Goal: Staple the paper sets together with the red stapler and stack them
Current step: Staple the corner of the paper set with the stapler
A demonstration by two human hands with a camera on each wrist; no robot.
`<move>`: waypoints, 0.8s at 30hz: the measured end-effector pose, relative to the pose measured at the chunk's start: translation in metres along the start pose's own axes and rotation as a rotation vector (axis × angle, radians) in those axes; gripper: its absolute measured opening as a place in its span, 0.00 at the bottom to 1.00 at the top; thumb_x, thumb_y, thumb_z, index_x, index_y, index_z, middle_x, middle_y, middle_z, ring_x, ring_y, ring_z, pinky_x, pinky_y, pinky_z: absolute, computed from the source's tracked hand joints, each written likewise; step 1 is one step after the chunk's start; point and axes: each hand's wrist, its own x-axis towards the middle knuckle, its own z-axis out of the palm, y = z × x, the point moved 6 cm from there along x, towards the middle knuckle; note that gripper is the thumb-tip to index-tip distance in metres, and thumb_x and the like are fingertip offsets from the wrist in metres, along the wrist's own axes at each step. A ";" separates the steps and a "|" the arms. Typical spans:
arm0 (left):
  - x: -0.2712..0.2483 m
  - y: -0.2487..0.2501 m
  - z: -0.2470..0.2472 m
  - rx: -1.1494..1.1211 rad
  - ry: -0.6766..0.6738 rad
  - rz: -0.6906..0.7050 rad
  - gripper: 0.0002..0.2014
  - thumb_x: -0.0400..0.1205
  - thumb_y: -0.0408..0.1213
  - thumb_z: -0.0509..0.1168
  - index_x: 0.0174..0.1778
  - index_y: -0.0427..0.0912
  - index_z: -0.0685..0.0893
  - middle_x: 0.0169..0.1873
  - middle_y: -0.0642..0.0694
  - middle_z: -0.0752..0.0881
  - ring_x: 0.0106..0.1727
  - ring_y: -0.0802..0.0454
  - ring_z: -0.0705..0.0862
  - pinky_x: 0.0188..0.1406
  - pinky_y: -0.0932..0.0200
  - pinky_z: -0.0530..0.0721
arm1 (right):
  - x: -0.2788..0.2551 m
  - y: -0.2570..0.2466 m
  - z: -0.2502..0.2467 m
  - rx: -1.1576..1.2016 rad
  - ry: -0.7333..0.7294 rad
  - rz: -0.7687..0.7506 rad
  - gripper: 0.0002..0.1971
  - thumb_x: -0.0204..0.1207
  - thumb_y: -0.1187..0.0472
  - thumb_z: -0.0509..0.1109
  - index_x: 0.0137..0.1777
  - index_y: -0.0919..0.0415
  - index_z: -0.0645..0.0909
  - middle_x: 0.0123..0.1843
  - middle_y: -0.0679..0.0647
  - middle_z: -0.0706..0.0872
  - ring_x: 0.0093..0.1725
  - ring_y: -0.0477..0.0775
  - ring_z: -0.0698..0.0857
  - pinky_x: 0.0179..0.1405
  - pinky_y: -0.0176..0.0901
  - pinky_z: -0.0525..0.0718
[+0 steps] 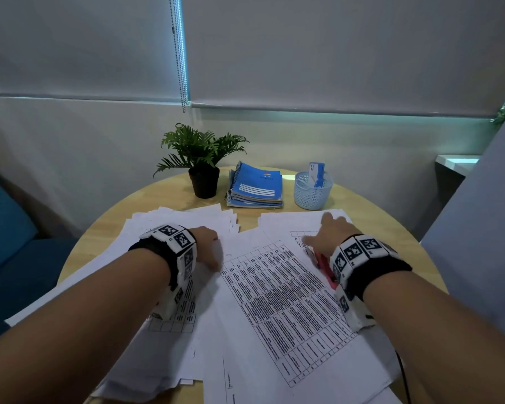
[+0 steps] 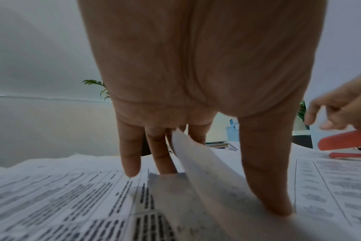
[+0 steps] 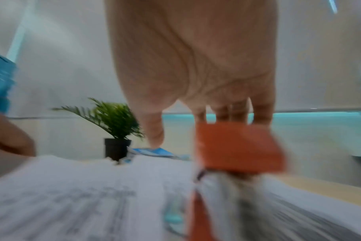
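Head view: left hand [image 1: 207, 246] pinching paper [image 2: 196, 171]; right hand [image 1: 330, 234] loosely spread over red stapler [image 1: 325, 268].

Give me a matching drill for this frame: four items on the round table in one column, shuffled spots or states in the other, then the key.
Items
1. red stapler
2. green potted plant in a black pot
3. stack of blue spiral notebooks
4. pale blue plastic mesh basket

Places or states
A. far edge of the table, right of the notebooks, cards standing in it
B. far edge of the table, leftmost of the three back items
C. on the printed sheets, under the right hand
D. between the plant and the basket

Pairs: 1-C, 2-B, 3-D, 4-A
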 end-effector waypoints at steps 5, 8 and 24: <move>-0.001 0.000 -0.013 -0.153 0.105 0.017 0.21 0.79 0.47 0.67 0.65 0.41 0.75 0.63 0.43 0.79 0.61 0.47 0.78 0.52 0.59 0.73 | -0.014 -0.055 -0.001 0.493 -0.010 -0.230 0.10 0.75 0.53 0.72 0.47 0.59 0.80 0.48 0.54 0.86 0.46 0.53 0.84 0.50 0.42 0.80; -0.009 -0.001 -0.019 -0.315 0.190 0.053 0.16 0.79 0.42 0.66 0.61 0.42 0.77 0.58 0.44 0.81 0.52 0.50 0.76 0.48 0.61 0.72 | -0.027 -0.087 0.018 0.656 -0.158 -0.278 0.09 0.76 0.58 0.73 0.45 0.64 0.85 0.40 0.53 0.86 0.36 0.48 0.82 0.41 0.39 0.78; -0.039 -0.001 -0.023 -0.665 0.363 0.206 0.11 0.78 0.32 0.66 0.56 0.41 0.82 0.47 0.48 0.83 0.48 0.53 0.79 0.45 0.65 0.73 | -0.045 -0.119 0.042 0.883 -0.295 -0.033 0.11 0.65 0.55 0.76 0.41 0.63 0.86 0.22 0.52 0.77 0.21 0.49 0.73 0.20 0.38 0.66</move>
